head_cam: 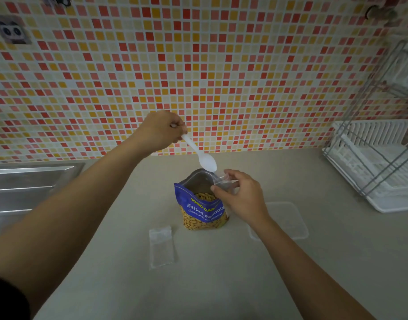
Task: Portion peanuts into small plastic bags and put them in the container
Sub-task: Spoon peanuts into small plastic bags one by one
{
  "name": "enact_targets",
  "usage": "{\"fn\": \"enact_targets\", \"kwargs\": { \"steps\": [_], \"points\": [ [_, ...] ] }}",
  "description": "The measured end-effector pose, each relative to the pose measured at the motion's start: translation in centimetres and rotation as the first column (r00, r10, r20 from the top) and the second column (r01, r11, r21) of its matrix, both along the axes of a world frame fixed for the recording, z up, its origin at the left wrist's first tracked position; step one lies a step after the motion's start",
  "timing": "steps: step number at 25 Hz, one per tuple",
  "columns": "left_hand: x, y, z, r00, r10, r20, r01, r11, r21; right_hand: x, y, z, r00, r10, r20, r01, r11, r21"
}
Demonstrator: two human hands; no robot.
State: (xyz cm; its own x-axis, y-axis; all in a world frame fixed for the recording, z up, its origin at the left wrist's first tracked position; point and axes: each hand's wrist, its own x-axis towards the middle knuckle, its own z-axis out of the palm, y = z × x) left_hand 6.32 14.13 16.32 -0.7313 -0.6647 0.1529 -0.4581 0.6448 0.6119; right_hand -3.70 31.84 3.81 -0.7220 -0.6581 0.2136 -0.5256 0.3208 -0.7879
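Left hand (pixel 162 130) grips a plastic spoon (pixel 204 158) above the open peanut bag (pixel 201 204); right hand (pixel 240 195) pinches a small bag (pixel 223 181) at its mouth (container (pixel 288 220) sits alongside). The small bag's narrow opening could spill peanuts (pixel 204 197).

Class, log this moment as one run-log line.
left hand: holds spoon over peanut bag | right hand: pinches small plastic bag | container: on counter

One peanut bag (pixel 203 211), one spoon (pixel 206 161), two small plastic bags (pixel 222 181) (pixel 162 247), one container (pixel 290 218), one dish rack (pixel 383 162) and one sink (pixel 25 188) are counted.
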Motion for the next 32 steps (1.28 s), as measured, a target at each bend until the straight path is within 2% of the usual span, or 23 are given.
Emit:
{"fn": "enact_targets", "kwargs": {
  "steps": [3, 6, 9, 12, 14, 18, 20, 22, 24, 25, 28, 32],
  "points": [
    [0.8, -1.2, -3.2, 0.995, 0.034, 0.091, -0.036, 0.999, 0.022, -0.2, 0.3, 0.1, 0.996, 0.0, 0.085, 0.001, 1.0, -0.014],
    [0.9, -0.7, -6.1, 0.978, -0.053, 0.203, 0.056, 0.998, -0.009, -0.6, 0.5, 0.3, 0.976, -0.03, 0.216, 0.044, 0.997, -0.059],
    [0.5, 0.2, -8.0, 0.934, -0.171, 0.314, 0.202, 0.977, -0.068, -0.8, 0.7, 0.8, 0.967, -0.066, 0.247, 0.089, 0.992, -0.084],
    [0.6, 0.2, -8.7, 0.931, -0.141, 0.335, 0.188, 0.976, -0.111, -1.0, 0.9, 1.4, 0.965, -0.071, 0.254, 0.101, 0.989, -0.11],
    [1.0, 0.1, -8.8, 0.949, -0.115, 0.294, 0.159, 0.978, -0.132, -1.0, 1.0, 1.7, 0.964, -0.071, 0.256, 0.105, 0.987, -0.122],
    [1.8, 0.3, -9.0, 0.972, -0.107, 0.211, 0.117, 0.993, -0.034, -0.8, 0.7, 2.3, 0.958, -0.081, 0.273, 0.126, 0.98, -0.151],
    [2.2, 0.8, -9.0, 0.984, -0.067, 0.167, 0.076, 0.996, -0.043, -0.7, 0.5, 2.6, 0.955, -0.081, 0.286, 0.13, 0.979, -0.156],
    [2.7, 1.7, -8.9, 1.0, 0.003, 0.024, 0.0, 0.994, -0.106, -0.5, 0.3, 2.8, 0.955, -0.079, 0.286, 0.127, 0.98, -0.152],
    [3.3, 3.6, -8.7, 0.992, -0.017, -0.123, 0.003, 0.993, -0.118, -0.4, 0.2, 3.2, 0.948, -0.075, 0.309, 0.135, 0.975, -0.176],
    [3.5, 4.8, -8.6, 0.985, -0.074, -0.154, 0.062, 0.995, -0.08, -0.3, 0.1, 3.3, 0.941, -0.072, 0.33, 0.141, 0.971, -0.192],
    [3.5, 8.4, -9.4, 0.966, -0.184, -0.183, 0.214, 0.964, 0.159, -0.2, 0.2, 3.7, 0.928, -0.034, 0.37, 0.125, 0.966, -0.226],
    [2.7, 10.9, -11.1, 0.965, -0.07, -0.254, 0.15, 0.939, 0.308, -0.4, 1.4, 3.7, 0.903, 0.057, 0.427, 0.049, 0.971, -0.233]
  ]
}}
